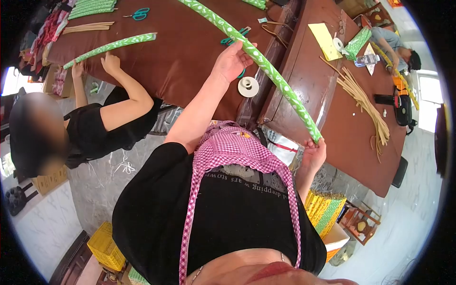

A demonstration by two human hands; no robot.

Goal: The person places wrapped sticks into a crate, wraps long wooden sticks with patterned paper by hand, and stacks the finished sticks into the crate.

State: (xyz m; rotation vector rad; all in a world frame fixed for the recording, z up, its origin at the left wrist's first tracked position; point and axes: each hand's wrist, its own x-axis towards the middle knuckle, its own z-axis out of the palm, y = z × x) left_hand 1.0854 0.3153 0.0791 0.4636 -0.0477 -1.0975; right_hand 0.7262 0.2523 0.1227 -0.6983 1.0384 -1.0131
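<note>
A long green strip (280,83) with a white pattern runs diagonally in front of me, from the top edge down to the right. My left hand (232,61) grips it around its middle, thumb and fingers against its sides. At the lower end, my right hand (314,151) pinches the tip between thumb and fingers. Beneath the strip near my left hand, teal-handled scissors (236,36) are partly hidden. A white roll of tape (248,87) lies at the table edge just below my left hand.
The brown-covered table (185,61) holds another pair of scissors (139,14). At left, a co-worker handles a shorter green strip (114,46). Bare thin strips (365,107) lie on the right table, with a bottle (367,60) beyond. Another person sits at far right.
</note>
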